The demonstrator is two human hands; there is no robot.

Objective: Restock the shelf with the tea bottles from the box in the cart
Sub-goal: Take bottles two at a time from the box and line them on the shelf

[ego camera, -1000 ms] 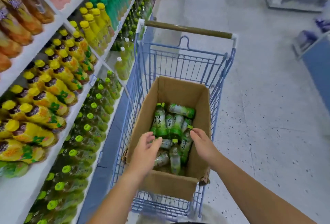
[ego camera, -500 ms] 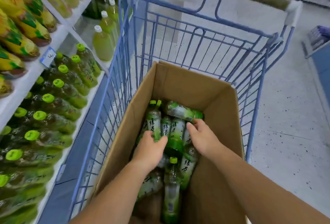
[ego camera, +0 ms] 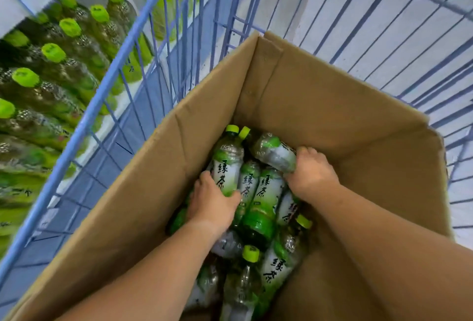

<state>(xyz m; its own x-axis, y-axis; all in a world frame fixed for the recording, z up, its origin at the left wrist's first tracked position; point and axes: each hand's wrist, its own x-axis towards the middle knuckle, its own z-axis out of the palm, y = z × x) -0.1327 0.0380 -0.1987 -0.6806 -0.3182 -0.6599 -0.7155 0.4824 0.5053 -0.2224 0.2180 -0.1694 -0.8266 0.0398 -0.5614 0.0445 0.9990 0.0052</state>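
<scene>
2 hands in box (ego camera: pixel 320 105): l hand (ego camera: pixel 212 203) grips left btl (ego camera: pixel 227 164), r hand (ego camera: pixel 311 174) crosswise btl (ego camera: pixel 273 151).

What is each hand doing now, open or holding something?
Left hand: grips the top-left green tea bottle.
Right hand: grips the crosswise green tea bottle.

Green-capped tea bottles (ego camera: pixel 261 200) (jumbled) in box (ego camera: pixel 320 105)
</scene>
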